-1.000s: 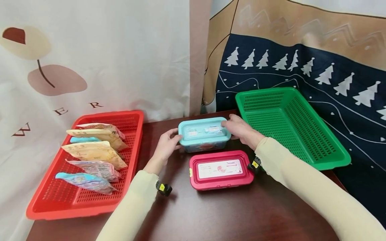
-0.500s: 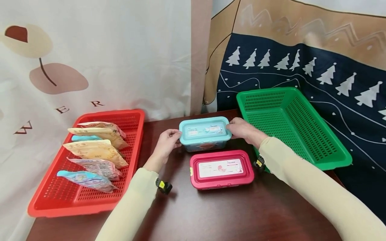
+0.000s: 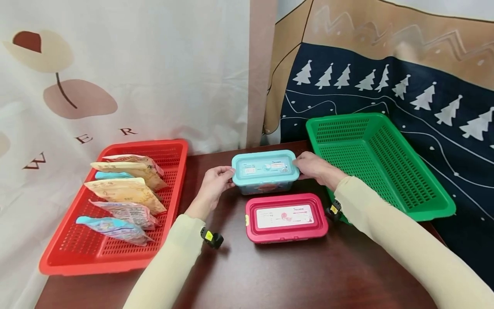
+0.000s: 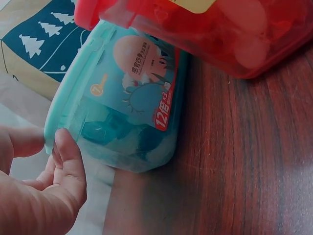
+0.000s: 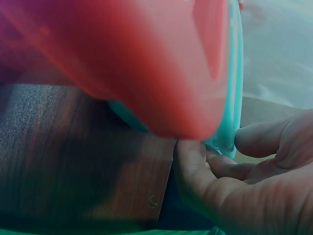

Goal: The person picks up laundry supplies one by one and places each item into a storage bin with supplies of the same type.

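Observation:
A light-blue lidded plastic box (image 3: 265,189) stands on the brown table, behind a similar pink-red lidded box (image 3: 287,235). My left hand (image 3: 213,185) pinches the left end of the blue lid by its rim, thumb above and fingers beneath. At the opposite end, my right hand (image 3: 313,168) pinches the rim the same way. The left wrist view shows a printed label on the blue box's side (image 4: 142,83) and pods or packets through its clear wall. In the right wrist view, the pink-red box (image 5: 161,73) covers most of the blue one.
To the left, a red plastic basket (image 3: 177,189) holds several upright pouches (image 3: 123,193). A green basket (image 3: 436,206) stands at the right, near the right forearm. Printed curtains (image 3: 185,77) hang behind the brown table (image 3: 270,274).
My right thumb has slid off the lid's top to its right edge, and the right fingers have gathered there. The left fingers have drawn in on the rim. The boxes stay in place.

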`<state>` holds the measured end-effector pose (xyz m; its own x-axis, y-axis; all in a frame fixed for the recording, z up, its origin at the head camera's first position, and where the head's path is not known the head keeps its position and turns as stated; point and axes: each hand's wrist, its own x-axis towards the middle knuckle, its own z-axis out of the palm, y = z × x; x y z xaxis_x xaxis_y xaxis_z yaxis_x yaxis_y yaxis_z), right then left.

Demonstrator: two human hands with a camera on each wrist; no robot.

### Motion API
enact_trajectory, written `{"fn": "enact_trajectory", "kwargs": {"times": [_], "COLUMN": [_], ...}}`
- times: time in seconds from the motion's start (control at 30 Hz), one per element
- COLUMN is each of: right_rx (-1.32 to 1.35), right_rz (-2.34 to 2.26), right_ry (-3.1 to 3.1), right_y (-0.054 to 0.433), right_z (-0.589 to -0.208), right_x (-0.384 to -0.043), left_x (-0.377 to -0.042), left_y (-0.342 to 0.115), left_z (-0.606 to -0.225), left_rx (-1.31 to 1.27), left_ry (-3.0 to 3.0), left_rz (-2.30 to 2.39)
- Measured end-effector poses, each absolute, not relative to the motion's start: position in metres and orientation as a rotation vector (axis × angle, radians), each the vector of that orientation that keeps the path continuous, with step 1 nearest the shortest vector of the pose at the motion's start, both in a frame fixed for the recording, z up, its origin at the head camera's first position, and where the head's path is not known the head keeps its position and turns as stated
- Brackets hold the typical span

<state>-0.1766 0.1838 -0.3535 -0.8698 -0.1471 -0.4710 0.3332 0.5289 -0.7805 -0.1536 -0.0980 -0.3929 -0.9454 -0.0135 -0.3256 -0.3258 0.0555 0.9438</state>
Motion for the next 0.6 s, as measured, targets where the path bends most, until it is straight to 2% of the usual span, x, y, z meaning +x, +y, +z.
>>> {"fn": "enact_trajectory", "kwargs": {"times": [0.6], "right_rx": [0.139], "right_rz": [-1.339], "right_ry": [2.29], "right_y": [0.1792], "right_z": [-0.3476], "right_x": [-0.1756], "left_x": [-0.1553], "left_y": [-0.1033], "left_z": [-0.3905], "left_rx": [-0.344], "left_ry": [2.001], "left_rz": [2.118]}}
